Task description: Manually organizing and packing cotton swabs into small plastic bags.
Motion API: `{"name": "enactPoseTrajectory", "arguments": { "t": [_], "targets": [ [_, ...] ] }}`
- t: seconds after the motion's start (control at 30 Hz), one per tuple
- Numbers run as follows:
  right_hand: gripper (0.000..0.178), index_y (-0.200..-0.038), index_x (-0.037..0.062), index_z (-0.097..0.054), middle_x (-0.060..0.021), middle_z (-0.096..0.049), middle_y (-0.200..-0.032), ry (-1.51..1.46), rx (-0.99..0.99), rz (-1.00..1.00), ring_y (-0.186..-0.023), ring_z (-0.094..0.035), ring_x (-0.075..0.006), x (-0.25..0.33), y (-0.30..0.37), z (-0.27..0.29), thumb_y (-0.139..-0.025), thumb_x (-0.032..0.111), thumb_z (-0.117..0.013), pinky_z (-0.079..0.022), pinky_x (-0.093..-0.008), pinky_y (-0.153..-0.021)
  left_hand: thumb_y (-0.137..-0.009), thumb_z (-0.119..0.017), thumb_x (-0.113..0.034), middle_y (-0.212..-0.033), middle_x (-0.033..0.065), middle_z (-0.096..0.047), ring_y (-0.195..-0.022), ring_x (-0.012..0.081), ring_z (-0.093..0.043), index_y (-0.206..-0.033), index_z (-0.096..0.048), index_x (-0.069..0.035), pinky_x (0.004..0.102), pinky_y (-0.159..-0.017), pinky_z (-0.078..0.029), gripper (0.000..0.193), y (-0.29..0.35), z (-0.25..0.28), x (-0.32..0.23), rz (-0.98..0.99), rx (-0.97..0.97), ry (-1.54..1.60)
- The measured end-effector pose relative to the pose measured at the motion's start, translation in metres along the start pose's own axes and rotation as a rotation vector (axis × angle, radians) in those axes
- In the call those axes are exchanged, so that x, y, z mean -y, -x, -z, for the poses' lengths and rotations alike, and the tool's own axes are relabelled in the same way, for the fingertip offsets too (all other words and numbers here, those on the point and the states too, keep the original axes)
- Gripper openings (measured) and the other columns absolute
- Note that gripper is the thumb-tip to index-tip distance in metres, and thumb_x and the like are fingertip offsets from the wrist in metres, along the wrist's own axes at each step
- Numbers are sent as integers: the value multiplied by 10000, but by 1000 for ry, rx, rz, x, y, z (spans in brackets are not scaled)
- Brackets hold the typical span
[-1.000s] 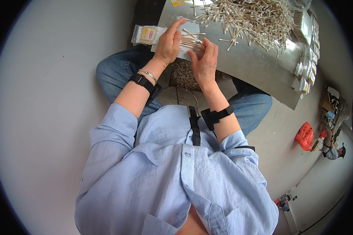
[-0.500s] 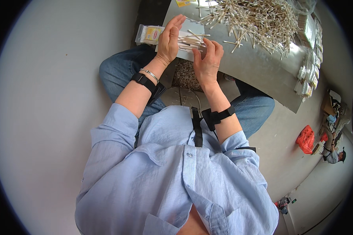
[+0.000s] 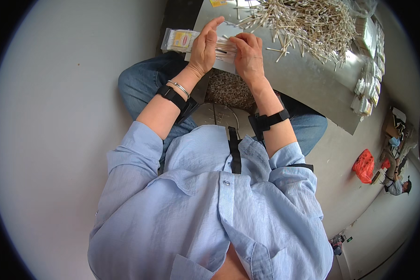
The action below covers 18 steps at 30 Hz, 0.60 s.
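Note:
My left hand (image 3: 204,50) stands on edge with its fingers stretched out, its palm side against the left ends of a small batch of cotton swabs (image 3: 225,49). These lie roughly side by side on a white sheet (image 3: 226,66) at the near edge of the metal table. On their right, my right hand (image 3: 249,55) bends over the batch, thumb and fingers closed on swabs at its far right side; its fingertips are partly hidden. A clear packet of cotton swabs (image 3: 178,40) with a yellow label lies just left of my left hand.
A large heap of loose cotton swabs (image 3: 308,25) covers the far part of the metal table (image 3: 308,77). Filled packets (image 3: 367,88) are stacked along its right side. Below the near edge sits a container of swabs (image 3: 228,88). A red bag (image 3: 363,166) and another person (image 3: 396,186) are farther right.
My right hand has moved up and closed its fingers on the swabs, where before it was spread at their right ends. My left hand has shifted slightly right.

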State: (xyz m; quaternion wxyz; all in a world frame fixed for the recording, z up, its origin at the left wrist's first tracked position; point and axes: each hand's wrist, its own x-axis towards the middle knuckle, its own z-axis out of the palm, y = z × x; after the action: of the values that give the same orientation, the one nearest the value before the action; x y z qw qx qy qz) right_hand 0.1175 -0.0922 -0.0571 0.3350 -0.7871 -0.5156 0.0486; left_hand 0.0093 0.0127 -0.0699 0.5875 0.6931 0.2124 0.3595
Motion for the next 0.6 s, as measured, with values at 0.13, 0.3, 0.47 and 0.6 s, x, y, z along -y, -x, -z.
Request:
{"name": "enactPoseTrajectory", "arguments": {
  "t": [0.13,0.3,0.47,0.6],
  "targets": [
    [329,-994,105,-691,-60,-560,-1076,-30,19,-23,-1023,-482,-302,2,-1,-2,-732,-59,-576,-432,-393,-894,-999,-264,-511,-1323,169,-523,-1259,284,-473,-1334,-464,-36,323,-1040,-348,614,-1,1,1,25,7,-11],
    [312,-991,122,-694,-60,-558,-1062,24,70,-16,-1018,-481,-298,9,-3,1,-739,-30,-589,-417,-391,-893,-999,-258,-515,-1328,168,-520,-1256,285,-473,-1337,-460,-36,325,-1035,-352,620,0,0,0,20,14,-19],
    [387,-1166,84,-602,-100,-555,-1165,11,-116,-75,-1107,-468,-320,5,9,5,-796,-23,-561,-392,-411,-934,-998,-253,-519,-1334,179,-510,-1271,283,-458,-1347,-449,-32,327,-1052,-336,631,0,2,2,42,20,15],
    [461,-1312,-13,-450,-167,-444,-1379,-60,-70,-105,-1331,-329,-360,6,31,8,-861,34,-534,-274,-453,-1084,-995,-242,-530,-1350,187,-490,-1287,280,-439,-1356,-432,-18,328,-1069,-315,655,0,5,-1,70,26,38]
  ]
}}
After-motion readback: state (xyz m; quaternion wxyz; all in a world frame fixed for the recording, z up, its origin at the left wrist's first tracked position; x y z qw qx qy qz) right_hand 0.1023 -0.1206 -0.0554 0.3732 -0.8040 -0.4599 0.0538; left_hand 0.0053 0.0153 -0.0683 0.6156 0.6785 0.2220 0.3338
